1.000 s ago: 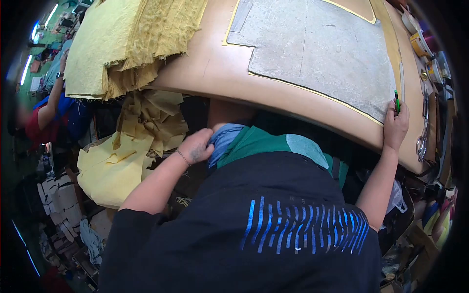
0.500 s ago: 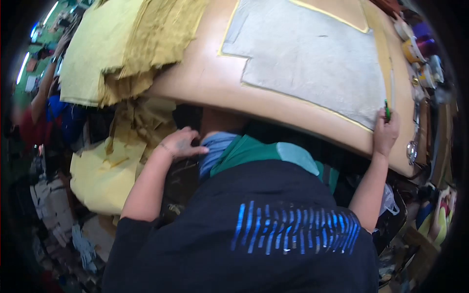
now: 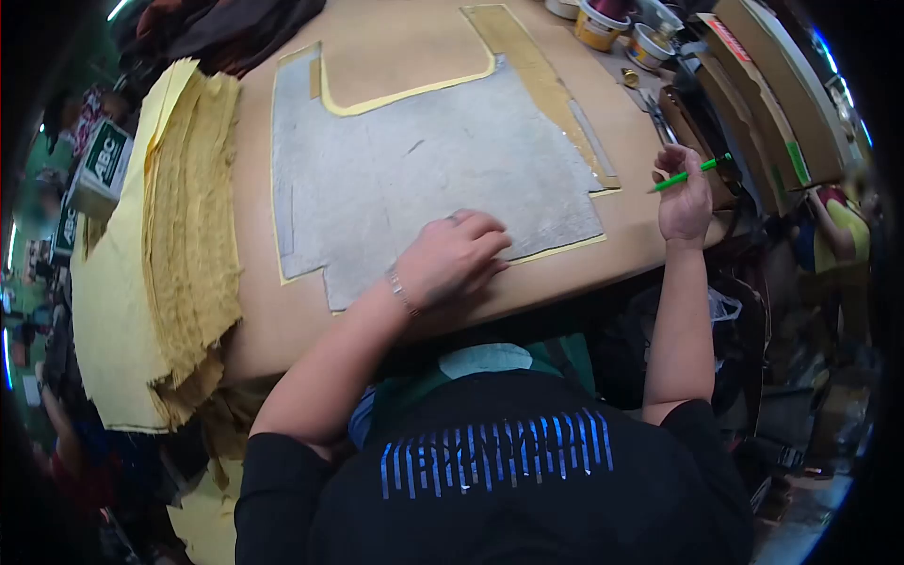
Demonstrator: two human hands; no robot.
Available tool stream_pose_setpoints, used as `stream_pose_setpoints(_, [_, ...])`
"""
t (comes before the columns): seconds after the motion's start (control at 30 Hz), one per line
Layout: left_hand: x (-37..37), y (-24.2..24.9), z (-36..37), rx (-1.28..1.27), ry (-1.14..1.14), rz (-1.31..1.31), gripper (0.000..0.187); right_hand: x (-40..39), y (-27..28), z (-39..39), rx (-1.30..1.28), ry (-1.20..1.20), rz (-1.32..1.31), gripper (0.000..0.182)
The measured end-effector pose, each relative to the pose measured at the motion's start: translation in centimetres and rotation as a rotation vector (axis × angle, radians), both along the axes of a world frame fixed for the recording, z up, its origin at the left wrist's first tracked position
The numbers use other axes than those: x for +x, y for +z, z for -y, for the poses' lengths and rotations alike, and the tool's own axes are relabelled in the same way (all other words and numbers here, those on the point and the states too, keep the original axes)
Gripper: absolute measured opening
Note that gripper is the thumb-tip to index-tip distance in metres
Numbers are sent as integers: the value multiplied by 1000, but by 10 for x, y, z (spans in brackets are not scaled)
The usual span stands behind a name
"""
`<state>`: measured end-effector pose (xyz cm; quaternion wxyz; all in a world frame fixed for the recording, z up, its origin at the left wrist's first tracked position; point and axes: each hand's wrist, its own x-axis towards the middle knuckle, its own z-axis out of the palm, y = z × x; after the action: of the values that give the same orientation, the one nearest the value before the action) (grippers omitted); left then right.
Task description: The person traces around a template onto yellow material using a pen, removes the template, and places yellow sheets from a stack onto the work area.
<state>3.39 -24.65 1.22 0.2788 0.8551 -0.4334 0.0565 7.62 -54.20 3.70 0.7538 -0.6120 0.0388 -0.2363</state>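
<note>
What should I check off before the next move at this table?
1. Green pencil gripped: ok, held in the right hand.
2. Pencil at the grey sheet: not ok, its near end is apart from the sheet's right side.
3. Grey sheet lying on the tabletop: ok, with yellow edging showing along its border.
4. Left hand pressing the sheet: cannot tell, it is over the near edge but contact is unclear.
5. Yellow stack off the sheet: ok, to its left, with a strip of tabletop between.
</note>
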Motion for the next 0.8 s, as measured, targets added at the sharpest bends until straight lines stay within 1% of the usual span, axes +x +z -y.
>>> stream_pose_setpoints(0.07, [25, -10, 32, 39, -38, 23, 25, 3, -9, 15, -153, 63, -109, 41])
stream_pose_setpoints(0.13, [41, -6, 62, 163, 26, 63, 31, 7, -21, 20, -289, 107, -251, 46])
stream_pose_setpoints(0.17, [45, -6, 74, 225, 58, 80, 34, 6, -23, 19, -242, 156, -276, 42])
stream_pose_setpoints(0.23, [50, -12, 93, 200, 225, 58, 39, 6, -26, 9, -143, 259, -329, 35])
stream_pose_setpoints(0.27, [52, -16, 99, 191, 309, 42, 41, 6, -26, 3, -156, 251, -320, 30])
stream_pose_setpoints(0.33, [54, -19, 102, 269, 333, -28, 49, 7, -25, -7, -177, 238, -304, 21])
stream_pose_setpoints(0.43, [57, -20, 103, 334, 359, -83, 56, 9, -37, -6, -313, 267, -249, 12])
stream_pose_setpoints(0.57, [57, -18, 103, 345, 370, -92, 57, 11, -44, -16, -412, 302, -278, 13])
stream_pose_setpoints(0.6, [57, -18, 103, 351, 370, -90, 57, 11, -45, -20, -407, 294, -241, 13])
stream_pose_setpoints(0.7, [58, -19, 104, 357, 368, -84, 56, 14, -45, -13, -422, 336, -286, 13])
stream_pose_setpoints(0.8, [58, -20, 103, 345, 372, -91, 56, 19, -43, 13, -434, 263, -290, 12])
